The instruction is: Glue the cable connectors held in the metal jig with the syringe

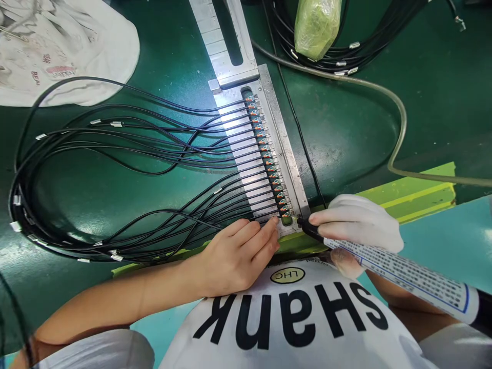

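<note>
A metal fixture lies on the bench with a row of black cables laid across it. Their stripped ends, with small connectors on them, line up over a slot. My bare left hand is closed at the near end of the row, its fingertips pinching the last cable. In a white glove, my right hand grips a long white printed pen-like tool with a black tip. That tip touches or hovers just over the fixture's near corner, beside the slot; which one, I cannot tell.
The cables loop in a bundle at the left. A white cloth-like item lies at the back left. A wrapped green block rests on more coiled cables. A beige hose curves across the right. Yellow-green tape lines the bench edge.
</note>
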Demonstrator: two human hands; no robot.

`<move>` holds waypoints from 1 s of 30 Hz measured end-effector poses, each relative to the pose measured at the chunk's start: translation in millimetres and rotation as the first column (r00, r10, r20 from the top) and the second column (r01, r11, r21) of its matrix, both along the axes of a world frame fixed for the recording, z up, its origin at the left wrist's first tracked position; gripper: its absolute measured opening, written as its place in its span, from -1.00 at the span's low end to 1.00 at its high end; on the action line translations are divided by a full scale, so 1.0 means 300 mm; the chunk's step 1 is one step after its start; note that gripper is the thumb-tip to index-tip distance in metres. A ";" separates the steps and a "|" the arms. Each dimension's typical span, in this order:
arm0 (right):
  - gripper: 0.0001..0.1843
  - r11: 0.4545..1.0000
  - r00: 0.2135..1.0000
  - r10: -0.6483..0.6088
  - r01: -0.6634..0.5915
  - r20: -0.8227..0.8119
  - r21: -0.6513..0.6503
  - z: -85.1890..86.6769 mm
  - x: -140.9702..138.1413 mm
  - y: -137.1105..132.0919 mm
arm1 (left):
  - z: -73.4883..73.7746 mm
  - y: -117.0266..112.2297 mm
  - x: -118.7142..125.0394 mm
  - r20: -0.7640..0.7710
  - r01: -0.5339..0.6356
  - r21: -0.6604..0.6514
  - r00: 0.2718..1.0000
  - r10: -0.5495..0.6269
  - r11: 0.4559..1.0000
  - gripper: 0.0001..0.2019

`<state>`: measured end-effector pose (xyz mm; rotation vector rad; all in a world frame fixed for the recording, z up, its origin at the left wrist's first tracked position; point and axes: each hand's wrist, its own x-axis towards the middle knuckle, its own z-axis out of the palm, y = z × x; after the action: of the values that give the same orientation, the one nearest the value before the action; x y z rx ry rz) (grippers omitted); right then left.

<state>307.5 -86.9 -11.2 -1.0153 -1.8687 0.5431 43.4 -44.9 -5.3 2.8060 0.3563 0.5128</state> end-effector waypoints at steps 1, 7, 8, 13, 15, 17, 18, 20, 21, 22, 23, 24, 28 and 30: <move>-0.75 1.000 1.000 0.001 -0.001 0.008 -0.008 0.001 0.001 0.000 | 0.001 0.000 0.000 0.000 0.001 0.000 1.000 -0.001 1.000 -0.78; -0.76 1.000 0.999 0.023 -0.022 0.043 -0.010 0.007 0.011 0.000 | 0.002 0.003 0.006 -0.001 0.000 -0.002 1.000 0.000 1.000 -0.82; -0.76 1.000 0.998 0.028 -0.027 0.049 -0.015 0.008 0.012 0.000 | 0.002 0.002 0.007 0.001 -0.003 -0.003 1.000 0.003 1.000 -0.83; -0.74 0.999 0.999 0.020 -0.019 0.045 -0.032 0.011 0.009 -0.001 | -0.002 -0.001 0.007 0.004 -0.015 0.007 1.000 0.015 1.000 -0.82; -0.75 0.999 0.999 0.017 -0.016 0.040 -0.032 0.011 0.007 -0.001 | -0.003 -0.002 0.006 0.006 -0.016 0.005 1.000 0.016 1.000 -0.81; -0.76 1.000 0.999 0.017 -0.016 0.029 -0.019 0.007 0.007 0.000 | -0.004 -0.002 0.004 0.012 -0.014 0.001 1.000 0.014 1.000 -0.80; -0.77 1.000 1.000 0.018 -0.018 0.023 -0.011 0.006 0.007 0.000 | -0.004 -0.002 0.003 0.012 -0.010 -0.001 1.000 0.010 1.000 -0.80; -0.76 1.000 0.999 0.025 -0.025 0.023 -0.009 0.003 0.010 0.001 | -0.003 -0.002 0.001 0.008 -0.002 -0.005 1.000 0.002 1.000 -0.79; -0.75 0.999 0.999 0.033 -0.032 0.025 -0.013 0.004 0.012 0.002 | -0.003 -0.001 0.000 0.006 0.002 -0.006 1.000 -0.002 1.000 -0.78; -0.75 0.999 0.999 0.041 -0.040 0.029 -0.020 0.005 0.013 0.003 | -0.002 -0.001 0.000 0.004 0.005 -0.006 1.000 -0.005 1.000 -0.79; -0.75 0.998 0.998 0.048 -0.047 0.035 -0.033 0.008 0.014 0.004 | -0.002 -0.001 -0.001 0.005 0.006 -0.004 1.000 -0.006 1.000 -0.79; -0.77 0.998 0.998 0.050 -0.049 0.036 -0.039 0.011 0.014 0.006 | -0.002 0.000 -0.001 0.004 0.005 -0.002 1.000 -0.005 1.000 -0.80; -0.84 0.999 1.000 0.010 -0.009 0.024 -0.047 0.023 0.002 0.008 | -0.001 -0.001 0.001 0.000 0.001 0.012 1.000 -0.001 1.000 -0.82; -0.83 0.999 1.000 -0.025 0.025 0.007 -0.037 0.020 -0.004 0.006 | -0.001 -0.001 0.001 -0.007 0.000 0.018 1.000 0.001 1.000 -0.81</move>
<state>306.2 -85.2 -5.2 -1.0647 -1.8557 0.5620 43.7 -45.3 -5.7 2.8257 0.3556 0.5092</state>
